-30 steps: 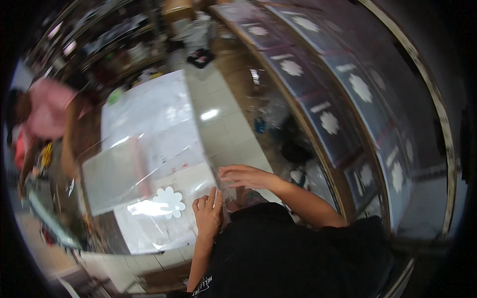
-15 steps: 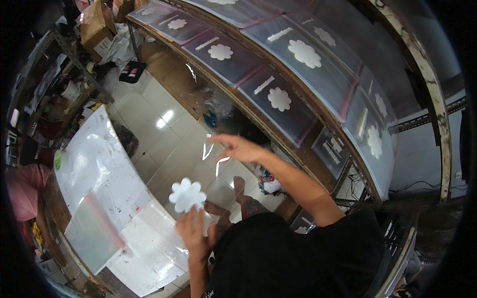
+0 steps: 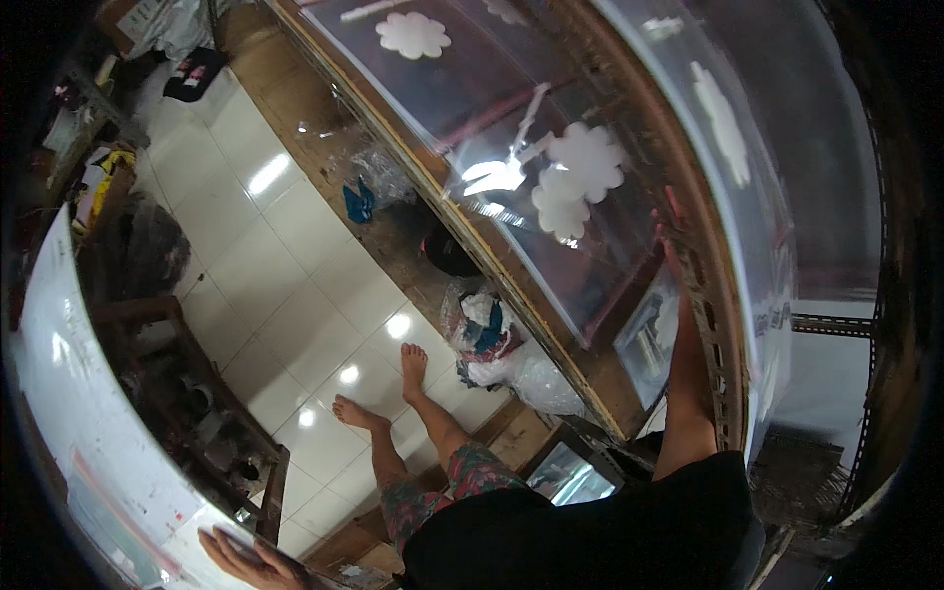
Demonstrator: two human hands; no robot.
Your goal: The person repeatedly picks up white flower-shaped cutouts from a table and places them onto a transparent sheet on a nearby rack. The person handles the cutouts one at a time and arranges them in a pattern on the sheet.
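Observation:
At the lower left my left hand (image 3: 246,560) lies with its fingers stretched over the white tabletop (image 3: 69,364), holding nothing. My right hand (image 3: 669,231) reaches in between two shelf levels at the right, partly hidden by the upper shelf's edge. Its fingers are at the side of a clear plastic sheet (image 3: 501,211) with a white flower shape (image 3: 560,202) and a white strip. Strong glare shows that this sheet is bent. It overlaps another flower-marked sheet on the lower shelf, so their white flowers partly cover each other.
More flower-marked sheets lie on the lower shelf (image 3: 388,162) and the upper level. The perforated metal edge (image 3: 713,324) runs close beside my right forearm. Bagged cloth (image 3: 492,334) sits on the tiled floor below the shelf. A dark wooden stool (image 3: 187,364) stands by the table.
I have turned toward the shelves. The clear flower sheet has gone from above the floor to the lower shelf with my right hand. My left hand has let go and rests on the table.

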